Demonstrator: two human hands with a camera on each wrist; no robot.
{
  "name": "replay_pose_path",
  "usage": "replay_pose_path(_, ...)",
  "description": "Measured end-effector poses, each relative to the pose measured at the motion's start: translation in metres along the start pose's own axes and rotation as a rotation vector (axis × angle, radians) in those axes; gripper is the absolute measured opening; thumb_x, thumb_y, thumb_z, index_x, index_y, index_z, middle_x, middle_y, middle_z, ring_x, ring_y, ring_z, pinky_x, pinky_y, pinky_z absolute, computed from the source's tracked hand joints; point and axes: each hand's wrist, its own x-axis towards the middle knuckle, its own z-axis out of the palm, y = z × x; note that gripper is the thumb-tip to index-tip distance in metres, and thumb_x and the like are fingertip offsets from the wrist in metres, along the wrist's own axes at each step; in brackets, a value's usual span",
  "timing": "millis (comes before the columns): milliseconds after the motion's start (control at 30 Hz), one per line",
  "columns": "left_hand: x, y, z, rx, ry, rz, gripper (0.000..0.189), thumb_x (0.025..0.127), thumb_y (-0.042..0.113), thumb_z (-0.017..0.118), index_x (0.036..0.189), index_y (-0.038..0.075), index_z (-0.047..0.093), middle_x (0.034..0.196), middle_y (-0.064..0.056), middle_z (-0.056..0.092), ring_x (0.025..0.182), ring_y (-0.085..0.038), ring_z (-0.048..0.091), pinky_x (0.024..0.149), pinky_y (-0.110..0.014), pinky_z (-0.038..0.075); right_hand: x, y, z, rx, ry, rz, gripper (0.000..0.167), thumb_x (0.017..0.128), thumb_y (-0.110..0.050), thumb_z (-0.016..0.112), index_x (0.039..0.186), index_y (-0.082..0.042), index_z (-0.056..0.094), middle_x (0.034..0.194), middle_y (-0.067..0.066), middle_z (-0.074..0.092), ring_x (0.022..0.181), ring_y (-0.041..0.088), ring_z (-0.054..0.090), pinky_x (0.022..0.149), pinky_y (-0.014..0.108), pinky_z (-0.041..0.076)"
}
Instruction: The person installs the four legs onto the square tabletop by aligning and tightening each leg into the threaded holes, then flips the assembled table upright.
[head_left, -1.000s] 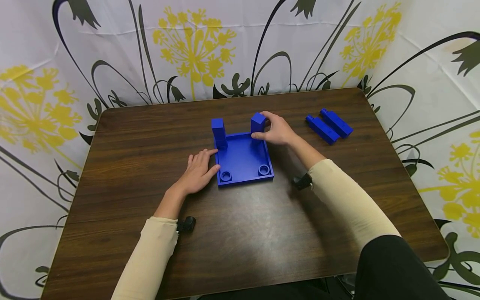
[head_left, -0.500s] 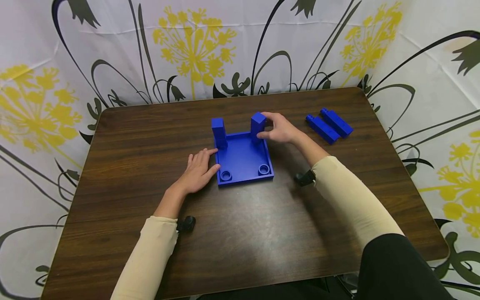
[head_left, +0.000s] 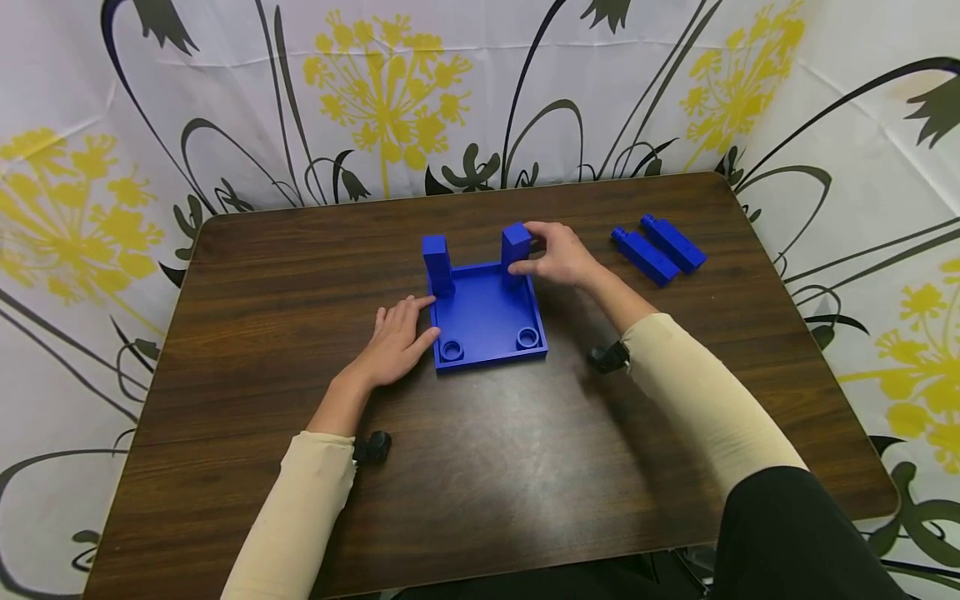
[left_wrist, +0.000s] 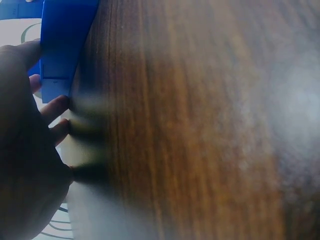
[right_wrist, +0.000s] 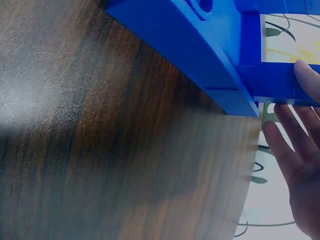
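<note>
Blue tray [head_left: 487, 317] lies mid-frame in the head view; left hand [head_left: 393, 342], fingers spread, touches its left edge; right hand [head_left: 562, 257] pinches the right post [head_left: 515, 243] at the tray's upper-right corner; left post [head_left: 438, 265] stands upper-left; loose posts [head_left: 647, 259] lie further right

Dark wood-grain counter [head_left: 480, 467] stretches beneath the left grip [head_left: 393, 340] and the right grip [head_left: 562, 257], and there beyond both, white cloth [head_left: 491, 92] hangs, splashed with yellow blooms [head_left: 384, 117] and curling dark stems [head_left: 108, 29], wrapping round to either side!
</note>
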Motion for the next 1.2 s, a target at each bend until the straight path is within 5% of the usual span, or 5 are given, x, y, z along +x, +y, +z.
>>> replay_pose_path(600, 0.0016, -0.0032, 0.0027, 0.003, 0.008, -0.005, 0.06, 0.104, 0.044, 0.04, 0.154, 0.013, 0.024, 0.156, -0.017, 0.026, 0.147, -0.034, 0.011, 0.111, -0.062, -0.002, -0.0029, -0.0071, 0.0063, -0.147, 0.091, 0.097, 0.044, 0.081, -0.034, 0.082, 0.113, -0.011, 0.063, 0.11, 0.008, 0.068, 0.105, 0.024, 0.064, 0.092, 0.042, 0.047)
replay_pose_path(1200, 0.0018, -0.0007, 0.0004, 0.011, -0.001, -0.001, 0.061, 0.104, 0.043, 0.042, 0.153, 0.013, 0.024, 0.155, -0.017, 0.026, 0.147, -0.034, 0.01, 0.111, -0.063, -0.002, -0.0048, -0.0085, 0.0102, -0.152, 0.149, 0.126, 0.046, 0.08, -0.035, 0.082, 0.114, -0.011, 0.064, 0.108, 0.008, 0.07, 0.102, 0.023, 0.066, 0.092, 0.042, 0.047)
